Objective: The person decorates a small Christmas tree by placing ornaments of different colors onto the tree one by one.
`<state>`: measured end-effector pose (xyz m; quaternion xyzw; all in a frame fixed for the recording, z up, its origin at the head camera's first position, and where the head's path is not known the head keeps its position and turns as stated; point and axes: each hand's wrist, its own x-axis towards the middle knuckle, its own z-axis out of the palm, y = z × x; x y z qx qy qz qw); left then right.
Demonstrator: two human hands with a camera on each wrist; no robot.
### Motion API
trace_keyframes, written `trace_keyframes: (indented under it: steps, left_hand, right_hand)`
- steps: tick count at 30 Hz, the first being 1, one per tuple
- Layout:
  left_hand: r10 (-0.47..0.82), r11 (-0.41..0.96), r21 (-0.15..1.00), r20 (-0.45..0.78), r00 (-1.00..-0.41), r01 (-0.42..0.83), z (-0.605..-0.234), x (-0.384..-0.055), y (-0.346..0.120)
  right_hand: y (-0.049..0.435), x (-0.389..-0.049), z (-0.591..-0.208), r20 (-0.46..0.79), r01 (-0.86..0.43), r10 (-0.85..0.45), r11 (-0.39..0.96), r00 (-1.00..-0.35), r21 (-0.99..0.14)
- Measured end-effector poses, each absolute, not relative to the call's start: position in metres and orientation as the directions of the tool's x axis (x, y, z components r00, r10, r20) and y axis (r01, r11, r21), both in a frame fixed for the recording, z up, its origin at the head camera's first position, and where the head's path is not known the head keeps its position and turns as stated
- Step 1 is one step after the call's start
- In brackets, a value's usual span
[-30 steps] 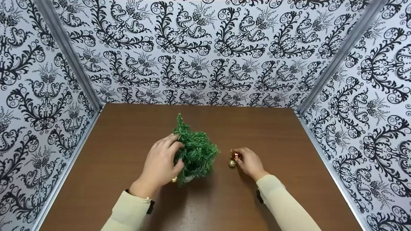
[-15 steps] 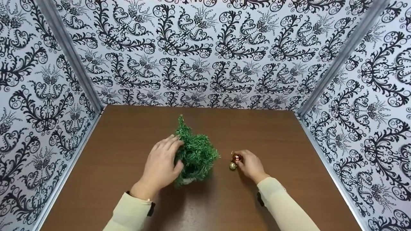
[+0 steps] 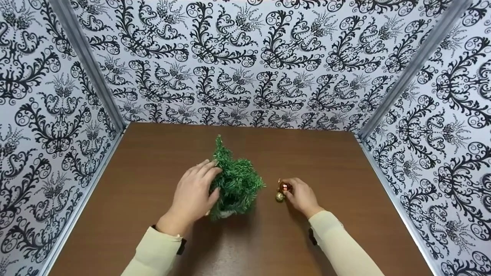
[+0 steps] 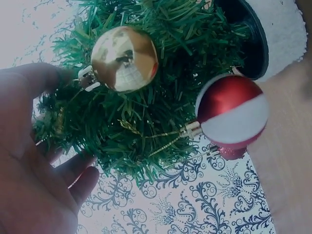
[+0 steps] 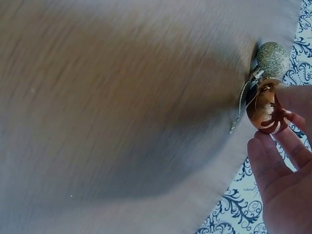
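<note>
A small green artificial Christmas tree (image 3: 239, 182) leans on the table, and my left hand (image 3: 193, 191) grips its left side, thumb and fingers around the branches. On its near side, in the left wrist view, hang a shiny gold bauble (image 4: 125, 58), a red-and-white bauble (image 4: 233, 111) and a partly hidden red glittery bauble (image 4: 232, 153). To the right of the tree, my right hand (image 3: 303, 196) pinches a shiny copper-red bauble (image 3: 285, 186) between thumb and fingers. Right against that one is a gold glitter bauble (image 5: 273, 59), and a thin gold cord (image 5: 238, 118) trails from them.
The brown wooden table (image 3: 314, 153) is enclosed at the back and sides by black-and-white patterned walls (image 3: 249, 57). Grey posts (image 3: 399, 80) stand at the corners. A white fluffy covering (image 4: 285, 41) surrounds the tree's dark base.
The head view has shifted slightly. Both hands keep their places, the left on the tree and the right on the copper-red bauble.
</note>
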<state>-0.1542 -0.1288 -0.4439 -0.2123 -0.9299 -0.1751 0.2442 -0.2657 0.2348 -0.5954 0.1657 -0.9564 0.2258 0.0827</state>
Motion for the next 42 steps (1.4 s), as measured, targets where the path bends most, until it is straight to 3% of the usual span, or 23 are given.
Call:
trace_keyframes:
  steps: [42]
  left_hand:
    - [0.337,0.843,0.219,0.497,-0.799,0.492,-0.442,-0.162,-0.137]
  right_hand:
    - [0.234,-0.266,-0.591,0.226,-0.344,-0.270,0.839,-0.936,-0.422]
